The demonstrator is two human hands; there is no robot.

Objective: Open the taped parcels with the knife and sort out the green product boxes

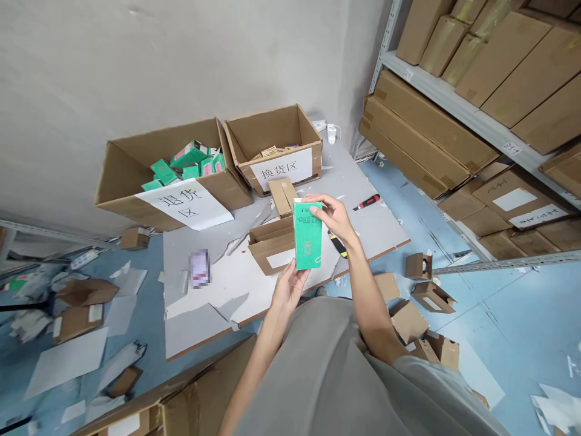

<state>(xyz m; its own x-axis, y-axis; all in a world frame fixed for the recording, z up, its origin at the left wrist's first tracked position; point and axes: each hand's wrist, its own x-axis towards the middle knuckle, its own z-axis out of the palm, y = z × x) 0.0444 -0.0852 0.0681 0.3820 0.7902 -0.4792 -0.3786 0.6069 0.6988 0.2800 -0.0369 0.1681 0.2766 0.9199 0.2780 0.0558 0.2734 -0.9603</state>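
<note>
Green box (308, 236) above the worktop (195, 327), head view: left grip (290, 284) closed on its lower end, right grip (333, 217) on its upper. Small carton (261, 257) open. Similar green boxes (185, 158) already in large carton (124, 194); this one not yet set down.

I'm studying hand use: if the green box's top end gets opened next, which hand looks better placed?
Probably the right hand: it grips the green box near its top end, while the left hand holds the lower end.
</note>
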